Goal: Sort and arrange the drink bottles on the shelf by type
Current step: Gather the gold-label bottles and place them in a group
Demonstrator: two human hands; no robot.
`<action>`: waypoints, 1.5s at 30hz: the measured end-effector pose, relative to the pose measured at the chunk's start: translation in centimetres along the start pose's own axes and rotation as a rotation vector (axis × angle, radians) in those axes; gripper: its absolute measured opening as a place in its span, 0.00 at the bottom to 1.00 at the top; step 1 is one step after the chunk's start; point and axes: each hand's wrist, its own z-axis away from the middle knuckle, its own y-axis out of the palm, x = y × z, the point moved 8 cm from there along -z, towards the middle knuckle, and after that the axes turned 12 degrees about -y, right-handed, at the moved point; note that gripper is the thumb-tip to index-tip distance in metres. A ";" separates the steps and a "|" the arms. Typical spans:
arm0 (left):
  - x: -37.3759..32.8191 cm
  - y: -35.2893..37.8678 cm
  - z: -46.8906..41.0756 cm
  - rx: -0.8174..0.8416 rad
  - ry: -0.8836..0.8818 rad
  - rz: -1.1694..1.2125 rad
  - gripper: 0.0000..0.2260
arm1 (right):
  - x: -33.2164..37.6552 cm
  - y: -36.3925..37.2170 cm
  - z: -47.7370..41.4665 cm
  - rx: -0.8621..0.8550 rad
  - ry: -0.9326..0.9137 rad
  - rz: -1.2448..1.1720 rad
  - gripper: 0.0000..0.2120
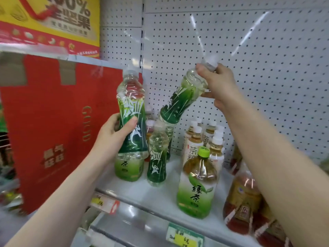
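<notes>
You held one green bottle upright in your left hand, gripped around its waist, above the shelf. Your right hand pinched a second green bottle at its neck, tilted, with its base just over the standing bottle of the same type. The risk was there: if you lowered the tilted one too quickly, its base could knock the standing bottle into the big tea bottle beside it. The grip at the neck was weak, so that bottle could also swing or slip.
</notes>
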 end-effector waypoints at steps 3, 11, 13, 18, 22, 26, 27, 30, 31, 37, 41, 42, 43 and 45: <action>1.2 -0.5 -1.3 0.050 -0.028 0.011 0.23 | -0.6 0.6 -0.8 -0.029 0.024 0.043 0.16; 2.3 -1.9 -4.0 0.059 -0.027 0.086 0.20 | 0.5 1.4 -3.8 -0.121 -0.051 0.017 0.16; 2.3 -2.0 -4.5 0.064 -0.026 0.096 0.19 | -0.1 2.3 -4.1 -0.108 -0.075 0.059 0.17; 2.9 -1.8 -5.1 0.066 -0.036 0.102 0.17 | -6.1 7.6 -2.9 0.264 0.088 0.321 0.25; 3.5 -1.6 -5.1 0.083 -0.040 0.101 0.16 | -12.1 11.6 -0.1 0.597 0.324 0.295 0.39; 4.2 -1.3 -5.4 0.114 -0.050 0.121 0.18 | -15.1 13.9 1.9 0.749 0.323 0.458 0.34; 4.4 -1.4 -5.4 0.114 -0.051 0.129 0.18 | -15.7 14.2 2.2 0.774 0.328 0.500 0.32; 4.8 -1.6 -5.4 0.108 -0.045 0.124 0.19 | -16.4 13.7 1.9 0.793 0.301 0.617 0.24; 4.8 -1.6 -5.4 0.106 -0.048 0.121 0.20 | -16.5 13.3 1.6 0.779 0.301 0.646 0.22; 4.6 -1.3 -5.7 0.110 -0.037 0.080 0.19 | -15.0 12.7 1.1 0.786 0.270 0.666 0.21; 3.2 -0.4 -6.0 0.140 0.016 0.029 0.17 | -8.9 12.1 -0.6 0.548 0.105 0.239 0.23; 2.6 -0.1 -6.3 0.139 0.042 -0.010 0.17 | -7.7 12.6 -0.3 0.582 0.132 0.083 0.26; 1.9 0.2 -6.5 0.135 0.072 -0.069 0.17 | -6.7 13.0 0.2 0.629 0.146 -0.007 0.29; 0.5 1.2 -7.1 0.153 0.126 -0.188 0.19 | -5.6 13.3 0.9 0.669 0.128 -0.031 0.28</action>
